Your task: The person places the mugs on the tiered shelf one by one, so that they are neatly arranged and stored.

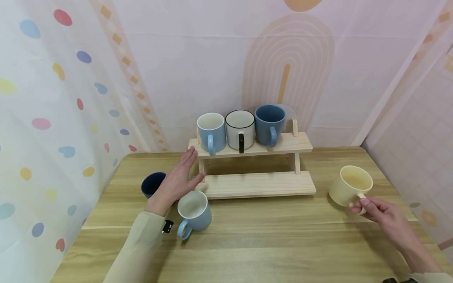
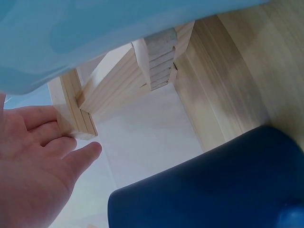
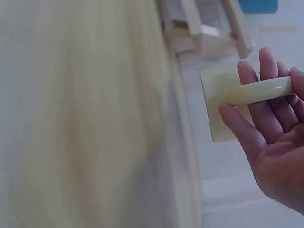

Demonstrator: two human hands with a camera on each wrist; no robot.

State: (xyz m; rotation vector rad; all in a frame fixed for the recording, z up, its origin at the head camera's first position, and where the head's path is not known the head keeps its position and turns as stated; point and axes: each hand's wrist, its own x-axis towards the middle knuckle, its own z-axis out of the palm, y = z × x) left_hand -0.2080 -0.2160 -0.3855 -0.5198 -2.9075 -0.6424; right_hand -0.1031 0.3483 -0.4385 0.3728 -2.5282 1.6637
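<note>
My right hand (image 1: 389, 220) grips the handle of a pale yellow mug (image 1: 340, 189), upright at the table's right side. The right wrist view shows the fingers through and around its handle (image 3: 261, 92). My left hand (image 1: 175, 184) lies at the left end of a two-tier wooden rack (image 1: 256, 184), fingers extended. In the left wrist view those fingertips touch the end of the upper board (image 2: 71, 107). Below the left hand a light blue mug (image 1: 201, 218) stands on the table, and a navy mug (image 1: 152, 182) is partly hidden behind the forearm.
On the upper tier stand a light blue mug (image 1: 217, 135), a white mug with a black rim (image 1: 233, 133) and a darker blue mug (image 1: 263, 129). Printed curtains (image 1: 184, 78) hang behind and at both sides of the wooden table (image 1: 269, 243).
</note>
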